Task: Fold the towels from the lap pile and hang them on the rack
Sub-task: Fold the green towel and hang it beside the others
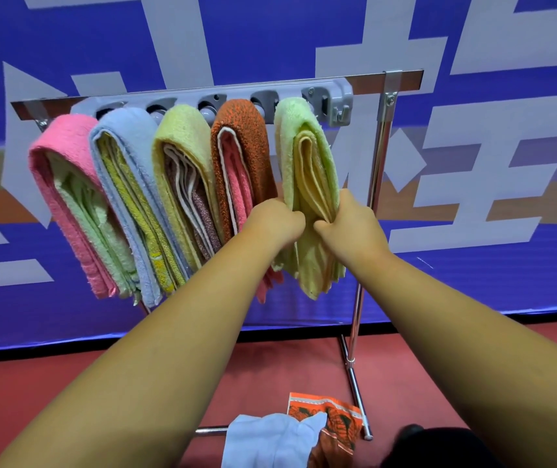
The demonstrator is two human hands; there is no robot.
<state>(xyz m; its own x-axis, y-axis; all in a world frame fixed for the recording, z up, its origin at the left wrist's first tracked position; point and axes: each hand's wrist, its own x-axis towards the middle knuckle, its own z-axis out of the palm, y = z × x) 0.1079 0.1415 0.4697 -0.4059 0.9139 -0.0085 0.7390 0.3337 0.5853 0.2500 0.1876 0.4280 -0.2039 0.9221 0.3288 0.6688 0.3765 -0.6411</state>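
Blue lettered banner (67,45) behind, red floor (33,383) below. On the chrome rack (385,106) hang five folded terry bundles, from pink (67,157) to green bundle (299,130). The left hand (275,221) and right hand (348,224) curl round the green bundle's hanging layers, fingertips buried in cloth. The lap pile is cut off below: pale blue towel (263,440), orange-patterned towel (337,423).

One metal rack (384,136) stands across the middle of the frame, carrying one grey holder strip (236,92) with one hook (340,113) at its right end. Five folded towel bundles hang on it, from left to right: one pink bundle (67,170), one pale blue bundle (128,130), one yellow bundle (182,130), one orange bundle (246,130) and one green bundle (299,118). Each wraps at least one towel of another colour, but the inner count cannot be told. There are two hands, the left hand (275,221) and the right hand (349,224). Two loose towels lie at bottom centre: one white towel (267,440) and one orange patterned towel (337,423).
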